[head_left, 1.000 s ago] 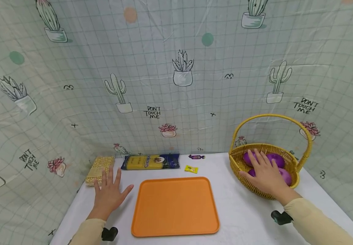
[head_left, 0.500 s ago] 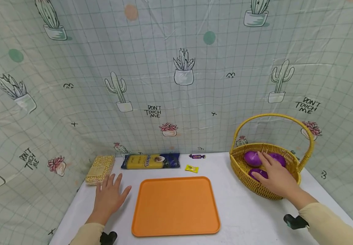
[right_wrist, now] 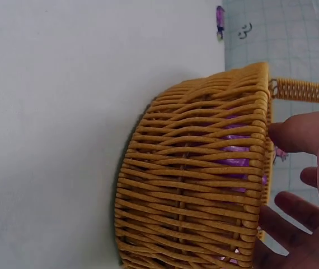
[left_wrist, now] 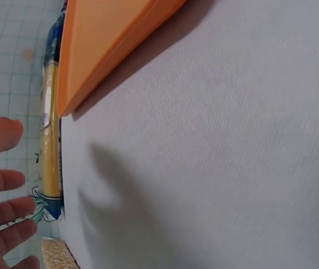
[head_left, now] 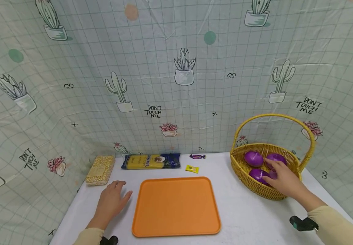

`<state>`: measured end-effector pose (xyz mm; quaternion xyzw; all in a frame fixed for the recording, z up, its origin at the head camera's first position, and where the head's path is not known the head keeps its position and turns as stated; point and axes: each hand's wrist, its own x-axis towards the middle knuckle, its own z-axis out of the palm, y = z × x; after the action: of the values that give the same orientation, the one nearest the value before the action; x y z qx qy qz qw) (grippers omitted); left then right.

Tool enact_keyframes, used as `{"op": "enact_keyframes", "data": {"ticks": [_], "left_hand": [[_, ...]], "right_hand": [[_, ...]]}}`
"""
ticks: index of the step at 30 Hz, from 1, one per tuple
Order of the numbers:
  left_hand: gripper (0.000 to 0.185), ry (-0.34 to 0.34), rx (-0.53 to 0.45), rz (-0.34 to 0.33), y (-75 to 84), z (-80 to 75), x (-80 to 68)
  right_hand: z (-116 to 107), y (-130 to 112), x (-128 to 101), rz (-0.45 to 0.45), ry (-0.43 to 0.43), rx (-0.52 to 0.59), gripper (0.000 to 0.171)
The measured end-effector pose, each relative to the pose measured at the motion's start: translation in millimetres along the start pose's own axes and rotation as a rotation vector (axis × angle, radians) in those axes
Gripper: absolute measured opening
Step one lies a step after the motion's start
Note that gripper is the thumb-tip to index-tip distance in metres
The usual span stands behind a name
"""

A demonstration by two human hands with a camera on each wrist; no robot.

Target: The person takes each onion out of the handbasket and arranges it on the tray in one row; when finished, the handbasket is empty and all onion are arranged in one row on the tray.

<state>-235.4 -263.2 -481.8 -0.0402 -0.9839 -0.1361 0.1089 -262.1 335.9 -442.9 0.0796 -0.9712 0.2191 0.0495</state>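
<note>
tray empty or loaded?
Empty. The head view shows the orange tray with a bare surface; the purple eggs are in the basket, and the packets lie on the table behind the tray.

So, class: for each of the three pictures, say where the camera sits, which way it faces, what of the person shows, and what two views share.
Head: worn on the head, looking forward and down at the table; shows both sleeves, left hand beside the orange tray, right hand in the basket.
Left wrist: low over the table, looking past the left hand's fingers toward the tray's edge and pasta packet.
Right wrist: beside the basket's wall, facing it; right hand's fingers show.
Shared: head and right wrist both show the basket and purple balls.
</note>
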Motion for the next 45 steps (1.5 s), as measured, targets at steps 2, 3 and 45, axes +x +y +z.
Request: {"op": "enact_keyframes", "data": {"ticks": [2,3,45], "left_hand": [[0.045,-0.032,-0.066,-0.011,1.1,0.6,-0.7],[0.045,-0.046,-0.101,-0.017,1.3,1.1,-1.0],[0.063,-0.313,-0.458,0.155,-17.6,24.6,-11.3]], "right_hand": [[0.3,2.1,0.8,0.009,-0.003,0.012,0.075],[0.6,2.9,1.1,0.013,-0.005,0.016,0.074],[16.9,5.7,18.0,0.042,-0.078,0.005,0.058]]}}
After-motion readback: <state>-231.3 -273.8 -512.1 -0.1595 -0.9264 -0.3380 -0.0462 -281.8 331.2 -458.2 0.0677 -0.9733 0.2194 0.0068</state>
